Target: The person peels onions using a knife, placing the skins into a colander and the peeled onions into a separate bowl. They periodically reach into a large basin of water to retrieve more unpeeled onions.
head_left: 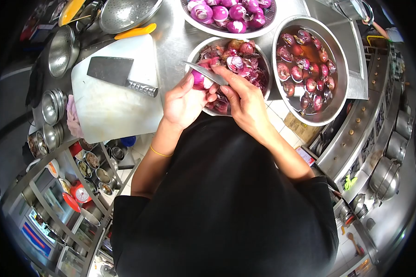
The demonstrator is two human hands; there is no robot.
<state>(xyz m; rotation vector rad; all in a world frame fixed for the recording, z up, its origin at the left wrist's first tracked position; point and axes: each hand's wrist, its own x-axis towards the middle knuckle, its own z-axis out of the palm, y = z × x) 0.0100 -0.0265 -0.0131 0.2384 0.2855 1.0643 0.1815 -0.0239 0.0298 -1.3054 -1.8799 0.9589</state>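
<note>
My left hand [186, 102] is closed around a partly peeled red onion [199, 81], its purple and white side showing. In my right hand [245, 99] is a small knife [208, 74], its blade lying across the onion and pointing to the upper left. Both hands are over the near side of a metal bowl [265, 64] with onion skins [249, 69] in it. To the right stands a big metal basin [339, 92] of liquid with several unpeeled onions [305, 63]. Peeled purple onions [237, 11] fill a perforated metal bowl [272, 21] at the top.
Left of me a cleaver [110, 70] lies on a white cutting board [111, 115]. A yellow-handled tool [135, 31], a colander [125, 14] and metal bowls [63, 51] are behind it. A pink cloth [73, 117] touches the board's left edge. A stove counter [356, 120] runs along the right.
</note>
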